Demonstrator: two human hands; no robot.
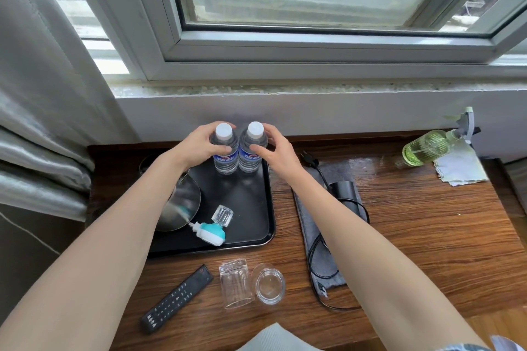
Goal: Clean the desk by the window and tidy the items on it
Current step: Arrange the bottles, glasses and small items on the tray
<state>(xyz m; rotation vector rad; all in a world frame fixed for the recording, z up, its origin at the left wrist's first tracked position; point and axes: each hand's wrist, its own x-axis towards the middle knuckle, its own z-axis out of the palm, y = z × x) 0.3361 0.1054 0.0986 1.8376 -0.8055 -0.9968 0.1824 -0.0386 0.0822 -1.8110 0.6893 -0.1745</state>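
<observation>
Two water bottles (238,148) stand upright and touching at the far right corner of the black tray (251,208), which sits at the desk's (427,222) far left. The left hand (199,145) curls its fingers round the left bottle; the right hand (273,148) wraps the right one. Two glasses (251,282) and a remote (178,298) lie along the near edge, a spray bottle (427,147) at the far right corner.

Between the curled fingers (225,148) stand two clear bottles (225,154) with white caps and blue-and-white labels. Below the fingers lies a black tray (251,208) on brown wood-grain desk (427,222). Nearer than the fingers, a teal-and-white plug-in (209,232) and a black remote (176,298). Right of the fingers, a yellow-green spray bottle (427,148) on white cloth (459,169).
</observation>
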